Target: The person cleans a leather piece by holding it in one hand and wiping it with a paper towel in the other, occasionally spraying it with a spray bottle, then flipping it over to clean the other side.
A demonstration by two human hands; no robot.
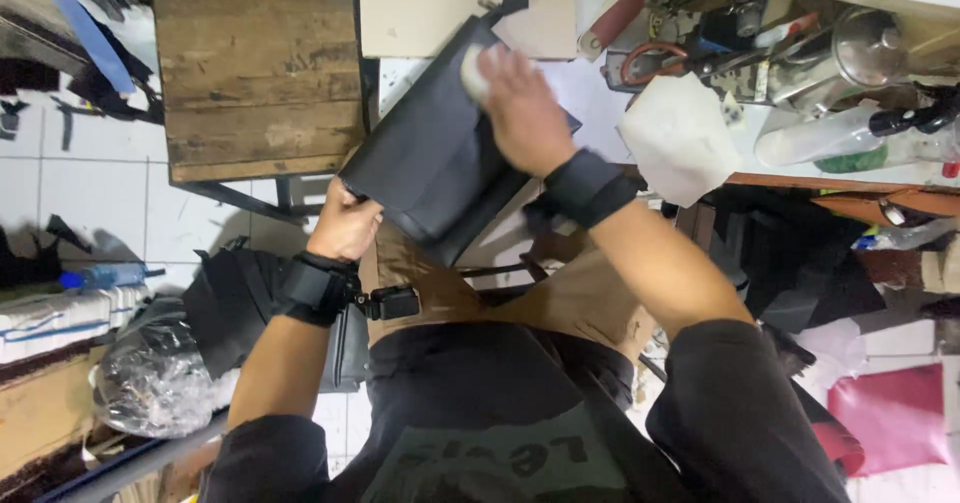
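**Black bag panel held and rubbed over the lap**

Head view. Left hand [345,225] closed on the lower left corner of a black bag panel [425,158], gripping its edge. The panel lies tilted, lower end over the person's lap, upper end reaching the tabletop [600,93]. Right hand [522,111] lies palm down on the panel's upper part, fingers curled over a small pale pad [474,71] pressed to the black surface. Both wrists carry black straps.

Containers: a steel pot with lid [850,53] stands on the cluttered tabletop to the right, contents hidden. A clear plastic bottle [815,135] lies on its side just beside it; cannot tell what is inside. Red-handled scissors [655,63] and a sheet of white paper [680,138] lie near the right hand.

On the floor to the left, a clear plastic bag [150,383], crumpled, contents unclear. A wooden stool [260,73] stands beside the panel. Pink sheet [895,418] at lower right.
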